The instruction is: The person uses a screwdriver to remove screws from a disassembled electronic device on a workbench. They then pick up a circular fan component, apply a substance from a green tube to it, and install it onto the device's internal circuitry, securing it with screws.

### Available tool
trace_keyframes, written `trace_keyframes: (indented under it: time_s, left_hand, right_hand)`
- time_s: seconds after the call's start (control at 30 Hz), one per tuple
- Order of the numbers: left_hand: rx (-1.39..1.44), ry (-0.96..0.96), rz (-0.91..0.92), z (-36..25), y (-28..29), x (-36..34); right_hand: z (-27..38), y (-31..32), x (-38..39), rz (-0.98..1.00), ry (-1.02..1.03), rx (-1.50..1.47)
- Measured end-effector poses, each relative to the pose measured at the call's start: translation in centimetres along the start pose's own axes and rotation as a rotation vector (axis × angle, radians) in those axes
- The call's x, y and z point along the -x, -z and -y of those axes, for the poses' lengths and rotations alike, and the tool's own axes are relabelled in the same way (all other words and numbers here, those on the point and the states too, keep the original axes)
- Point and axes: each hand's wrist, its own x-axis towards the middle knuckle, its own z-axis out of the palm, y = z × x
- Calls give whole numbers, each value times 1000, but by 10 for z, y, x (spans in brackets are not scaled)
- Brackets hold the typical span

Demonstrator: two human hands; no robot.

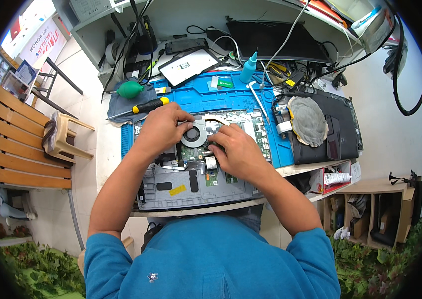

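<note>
An opened laptop base (pixel 231 192), grey with a green circuit board, lies in front of me. A round silver cooling fan (pixel 193 134) with a dark hub sits on its upper part, and a copper heat pipe (pixel 217 119) runs off to the right. My left hand (pixel 163 129) pinches the fan's left upper edge between bent fingers. At the fan's right side my right hand (pixel 238 152) has its fingers curled together low over the board; what lies between their tips is hidden. A white ribbon-like part (pixel 211 163) shows just below it.
Beneath the laptop lies a blue repair mat (pixel 186 97). A yellow-black screwdriver (pixel 151 105) and green air blower (pixel 130 89) rest on a cloth at left. Behind stands a blue bottle (pixel 248 69). A dark laptop (pixel 338 127) with a grey cloth (pixel 307 121) on it is at right.
</note>
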Motion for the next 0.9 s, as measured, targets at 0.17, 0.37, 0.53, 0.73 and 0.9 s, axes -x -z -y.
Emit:
trace_keyframes:
  time_s: [0.17,0.37,0.53,0.73,0.9]
  left_hand:
    - [-86,-44,-27,2,-1,-2]
    - [18,10,-107,7,9,-1]
    - [51,15,-36,12,37,21]
    - [-48,-5,-14,6,18,51]
    - [-45,42,-1,1,7,53]
  right_hand:
    - [4,2,-2,26,10,15]
    - [3,5,-4,29,-4,13]
    - [0,10,-2,2,41,-9]
    - [3,1,2,17,78,-30]
    - [3,-4,10,-4,99,-7]
